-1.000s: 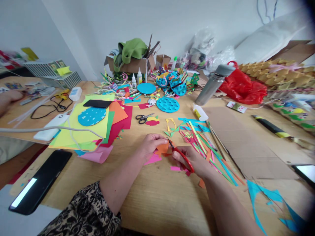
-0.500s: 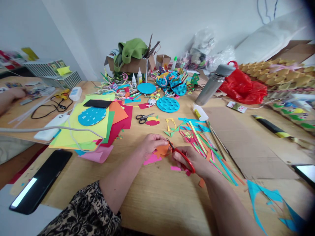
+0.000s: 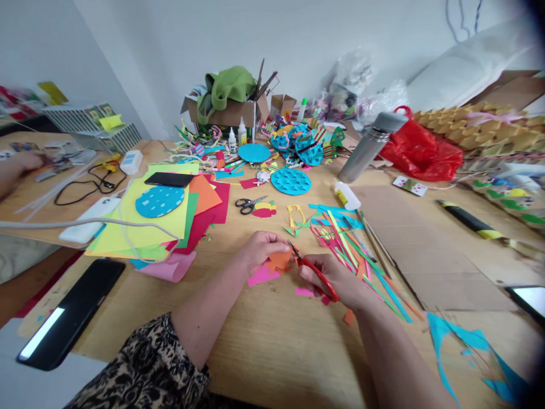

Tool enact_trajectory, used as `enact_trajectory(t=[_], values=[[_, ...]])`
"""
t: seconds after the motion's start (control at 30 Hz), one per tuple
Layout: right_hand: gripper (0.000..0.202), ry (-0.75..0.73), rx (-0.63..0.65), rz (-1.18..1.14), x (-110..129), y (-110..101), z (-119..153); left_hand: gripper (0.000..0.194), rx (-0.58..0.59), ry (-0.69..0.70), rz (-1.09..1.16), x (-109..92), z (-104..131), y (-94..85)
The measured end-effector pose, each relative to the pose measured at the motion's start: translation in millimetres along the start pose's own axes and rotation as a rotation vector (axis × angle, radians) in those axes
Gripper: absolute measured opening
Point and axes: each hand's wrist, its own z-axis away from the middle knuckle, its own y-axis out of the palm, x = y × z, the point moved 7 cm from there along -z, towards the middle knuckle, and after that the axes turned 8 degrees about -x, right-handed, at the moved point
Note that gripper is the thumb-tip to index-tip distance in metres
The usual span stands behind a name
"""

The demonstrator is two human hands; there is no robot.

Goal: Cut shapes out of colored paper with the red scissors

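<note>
Between the thumb and fingers of my left hand [image 3: 264, 251] is a piece of orange paper [image 3: 280, 261]. My right hand [image 3: 327, 274] is closed round the handles of red-handled scissors [image 3: 320, 275], whose blades meet the paper's right edge. Below the orange piece, a pink paper scrap [image 3: 264, 275] lies on the table. A smaller pink scrap [image 3: 304, 292] is under my right hand. Farther back lie black-handled scissors [image 3: 250, 205] beside red and yellow paper cutouts [image 3: 264, 211]. Coloured paper strips [image 3: 340, 238] are spread to the right of my right hand.
Coloured sheets [image 3: 162, 227] with a phone [image 3: 168, 179] on top lie at left. A steel flask [image 3: 371, 147], a glue bottle [image 3: 347, 195] and a cardboard sheet [image 3: 430, 255] are at right. Another person's hand [image 3: 25, 165] reaches in at far left.
Almost nothing differs. My hands, the orange paper and the red-handled scissors keep nearly the same place, with only a very slight shift at the blades.
</note>
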Motion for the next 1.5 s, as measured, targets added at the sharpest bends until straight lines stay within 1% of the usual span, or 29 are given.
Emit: enact_trajectory(t=[0.2, 0.57, 0.73, 0.87, 0.93, 1.0, 1.07, 1.13, 1.23, 1.33, 1.37, 1.4, 1.47, 1.5], values=[[0.059, 0.0, 0.003, -0.009, 1.7, 0.4, 0.4, 0.022, 0.002, -0.012, -0.005, 0.8, 0.0, 0.2], [0.057, -0.012, 0.001, -0.012, -4.7, -0.6, -1.5, 0.021, 0.003, -0.015, -0.013, 1.2, 0.5, -0.5], [0.053, 0.013, -0.009, 0.001, -7.7, -1.6, -1.7, 0.021, 0.007, -0.021, -0.012, 1.5, 0.3, -0.7], [0.054, 0.023, -0.031, 0.014, -8.0, -3.0, -2.0, 0.02, 0.004, -0.022, -0.012, 0.6, 0.7, -0.5], [0.055, 0.027, -0.059, 0.004, -7.5, -5.3, -2.4, 0.019, -0.008, -0.015, -0.012, -0.4, 0.4, -1.0], [0.055, 0.031, -0.114, -0.012, -7.2, -10.4, -3.3, 0.019, -0.04, -0.005, -0.011, -1.9, -0.7, -2.9], [0.054, 0.018, -0.231, -0.029, -7.5, -20.7, -4.8, 0.018, -0.105, 0.012, 0.012, -4.6, -2.1, -7.4], [0.049, -0.032, -0.389, -0.016, -8.1, -33.2, -6.3, 0.018, -0.178, 0.04, 0.046, -8.5, -2.9, -12.8], [0.043, -0.172, -0.575, 0.134, -7.3, -41.9, -8.2, 0.019, -0.231, 0.067, 0.092, -12.4, -3.3, -17.7], [0.024, -0.358, -0.659, 0.424, 0.1, -31.5, -8.6, 0.021, -0.271, 0.08, 0.136, -12.5, -4.0, -22.2], [0.016, -0.428, -0.65, 0.518, 3.9, -23.9, -8.4, 0.021, -0.288, 0.091, 0.145, -12.5, -4.3, -24.0], [0.01, -0.465, -0.62, 0.617, 6.1, -15.4, -9.2, 0.021, -0.304, 0.104, 0.149, -12.6, -4.5, -25.7], [0.002, -0.449, -0.573, 0.765, 6.6, -3.2, -11.3, 0.022, -0.331, 0.115, 0.164, -12.5, -4.9, -28.7], [0.002, -0.437, -0.561, 0.807, 7.0, 0.8, -11.8, 0.022, -0.334, 0.113, 0.163, -12.5, -5.1, -29.3]])
